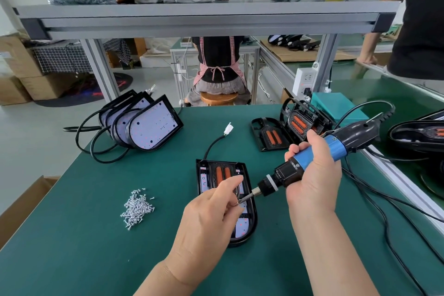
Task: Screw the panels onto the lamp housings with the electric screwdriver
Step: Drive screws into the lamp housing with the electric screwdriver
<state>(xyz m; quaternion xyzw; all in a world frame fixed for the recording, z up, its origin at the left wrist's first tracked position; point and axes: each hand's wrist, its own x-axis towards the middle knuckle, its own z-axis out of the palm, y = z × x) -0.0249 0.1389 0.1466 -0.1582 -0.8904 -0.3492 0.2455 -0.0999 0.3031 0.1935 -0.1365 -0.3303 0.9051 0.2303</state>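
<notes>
Green matting (pixel 96 247) covers our bench. Our left hand (pixel 209 218) pinches a small screw (pixel 236 203) at the bit of the electric screwdriver (pixel 336 146), which our right hand (pixel 312 175) grips round its blue barrel. Just beneath lies a lamp housing (pixel 252 218) with its panel (pixel 222 174); loose screws (pixel 137 206) are heaped to the left.

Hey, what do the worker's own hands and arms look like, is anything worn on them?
Both the left hand and the right hand are bare: no gloves, rings, watch or bracelet show. The forearms are uncovered too, with no sleeve in view.
</notes>
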